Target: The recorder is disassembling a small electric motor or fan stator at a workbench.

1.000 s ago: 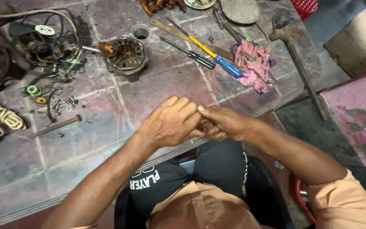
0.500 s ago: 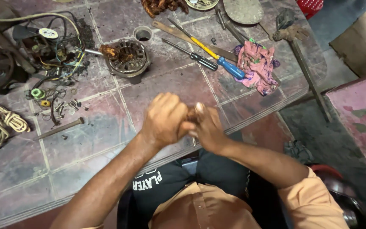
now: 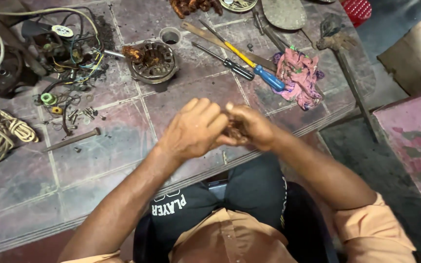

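Tiled workbench (image 3: pixel 123 141), cluttered, beside a dusty floor.
Your left hand (image 3: pixel 193 129) and right hand (image 3: pixel 249 127) clench together around a small brownish part (image 3: pixel 234 130) above the bench edge; a motor stator (image 3: pixel 153 61), screwdrivers (image 3: pixel 249 61) and pink rag (image 3: pixel 298 78) lie beyond.

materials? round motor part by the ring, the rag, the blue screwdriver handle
Motor part: looks like dull grey cast metal, with reddish copper-like windings inside. Rag: soft pink printed cloth, crumpled. Screwdriver handle: glossy blue, probably plastic.
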